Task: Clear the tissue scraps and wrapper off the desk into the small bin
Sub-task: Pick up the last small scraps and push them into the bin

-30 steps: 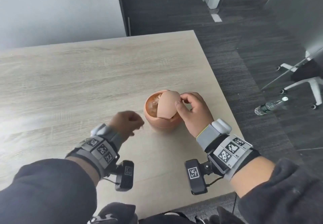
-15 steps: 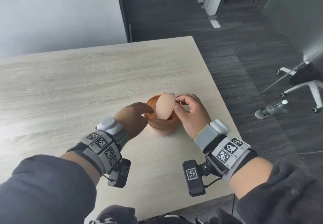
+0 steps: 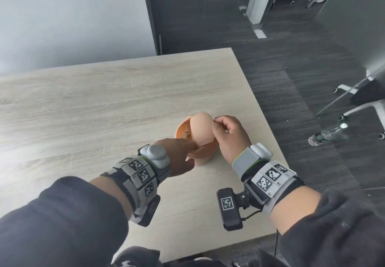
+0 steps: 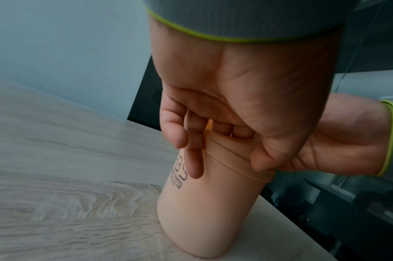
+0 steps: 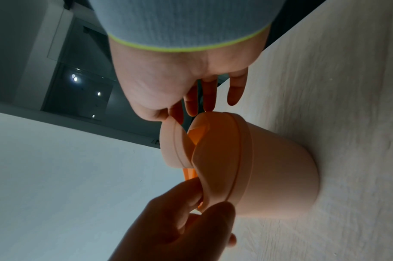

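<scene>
Both hands at the bin

Wooden desk [image 3: 104, 104], dark floor beyond, near its right edge. Small peach bin [image 4: 204, 203] stands upright there, flap lid [image 3: 202, 127] tipped open. Right hand [image 3: 229, 135] pinches the lid's edge with thumb and forefinger. Left hand [image 3: 177, 152] grips the rim, fingers [image 4: 194, 159] curled over it. Scraps inside: cannot tell.

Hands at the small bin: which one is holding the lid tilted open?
The right hand: it pinches the edge of the swing lid. The left hand grips the rim of the small bin instead.
</scene>
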